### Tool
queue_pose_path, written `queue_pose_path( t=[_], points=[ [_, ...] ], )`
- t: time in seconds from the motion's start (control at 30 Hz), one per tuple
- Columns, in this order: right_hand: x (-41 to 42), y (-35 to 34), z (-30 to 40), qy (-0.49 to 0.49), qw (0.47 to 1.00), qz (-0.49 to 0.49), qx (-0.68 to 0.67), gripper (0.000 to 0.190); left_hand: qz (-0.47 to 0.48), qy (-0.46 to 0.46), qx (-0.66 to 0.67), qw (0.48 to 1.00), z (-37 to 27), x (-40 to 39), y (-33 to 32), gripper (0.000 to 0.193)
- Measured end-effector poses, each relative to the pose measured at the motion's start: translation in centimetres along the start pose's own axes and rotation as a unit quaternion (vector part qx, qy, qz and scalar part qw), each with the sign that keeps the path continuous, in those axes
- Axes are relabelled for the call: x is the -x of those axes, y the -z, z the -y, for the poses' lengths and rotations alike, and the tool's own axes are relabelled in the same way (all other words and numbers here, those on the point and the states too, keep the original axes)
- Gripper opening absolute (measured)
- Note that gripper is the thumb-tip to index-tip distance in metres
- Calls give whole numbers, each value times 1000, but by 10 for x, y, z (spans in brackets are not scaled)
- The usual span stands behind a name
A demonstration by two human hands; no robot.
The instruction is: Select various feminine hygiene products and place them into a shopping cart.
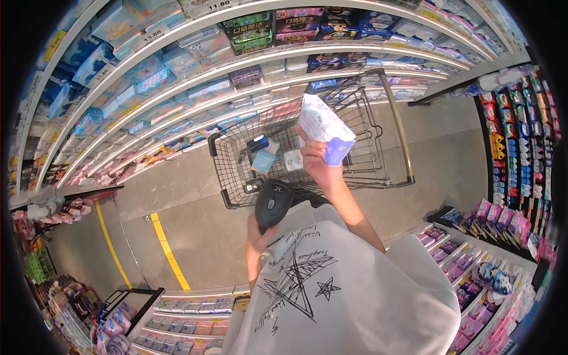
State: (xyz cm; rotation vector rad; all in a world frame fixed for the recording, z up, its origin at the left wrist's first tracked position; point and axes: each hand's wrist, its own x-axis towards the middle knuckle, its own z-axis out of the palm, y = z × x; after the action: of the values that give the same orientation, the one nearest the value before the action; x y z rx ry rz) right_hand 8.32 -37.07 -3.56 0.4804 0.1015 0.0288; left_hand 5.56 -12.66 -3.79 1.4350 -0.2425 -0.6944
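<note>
My left hand grips the handle of a dark handheld barcode scanner, whose rounded head points up over the near side of a wire shopping cart. In my right hand is a white and purple packet, held above the cart with my fingers along its left side. Inside the basket lie a light blue packet, a dark blue packet, a white packet and a small black device. The scanner's handle is mostly hidden by my hand.
Long shelves of packaged goods curve along the far side, beyond the cart. Lower shelves stand near me, left and right. A rack of hanging goods is at the far right. Yellow stripes mark the tiled floor at left.
</note>
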Motion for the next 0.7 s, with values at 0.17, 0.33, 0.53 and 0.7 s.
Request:
queue_pose_path(
  t=[0.17, 0.33, 0.53, 0.7],
  points=[
    [4, -9, -36, -30, 999, 43, -16, 64, -60, 40, 49, 996, -17, 16, 5, 33],
    [6, -2, -57, -59, 995, 74, -34, 64, -62, 28, 40, 997, -17, 23, 22, 39],
    [14, 5, -63, -37, 994, 22, 105, 64, -26, -13, 13, 999, -19, 28, 33, 42],
    [20, -1, -69, 108, 868, -186, 447, 55, -19, -12, 43, 999, -19, 35, 36, 47]
  ],
)
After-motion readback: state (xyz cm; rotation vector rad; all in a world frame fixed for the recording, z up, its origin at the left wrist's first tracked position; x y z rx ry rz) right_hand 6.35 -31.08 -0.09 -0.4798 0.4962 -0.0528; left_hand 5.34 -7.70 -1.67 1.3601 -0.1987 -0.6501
